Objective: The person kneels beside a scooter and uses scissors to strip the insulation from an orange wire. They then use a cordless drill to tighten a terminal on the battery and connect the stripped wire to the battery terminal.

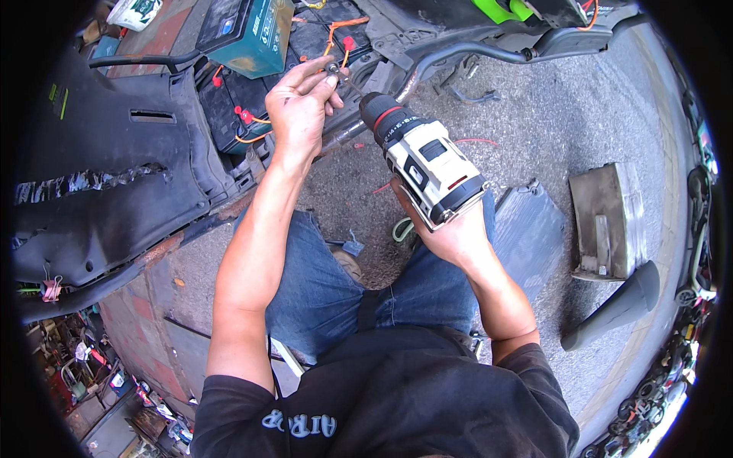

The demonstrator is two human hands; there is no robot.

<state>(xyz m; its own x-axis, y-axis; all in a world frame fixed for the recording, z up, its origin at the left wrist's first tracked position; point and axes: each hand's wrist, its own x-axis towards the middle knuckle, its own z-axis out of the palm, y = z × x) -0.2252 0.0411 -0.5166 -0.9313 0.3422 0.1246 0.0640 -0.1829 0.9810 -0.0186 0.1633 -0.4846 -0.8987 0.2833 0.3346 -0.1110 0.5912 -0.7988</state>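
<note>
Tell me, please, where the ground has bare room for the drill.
Bare pavement lies between the dark tube and the grey box-shaped piece. It is crowded around the left hand: teal battery, orange wires.

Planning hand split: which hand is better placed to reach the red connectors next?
Likely left: the left hand is nearer the red connectors and pinches only a small dark part; the right hand is farther back, gripping the drill.

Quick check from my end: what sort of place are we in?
Probably an outdoor roadside vehicle-repair spot, judging by the white-and-black power drill, the boxy teal-and-black battery and the rough grey pavement.
</note>
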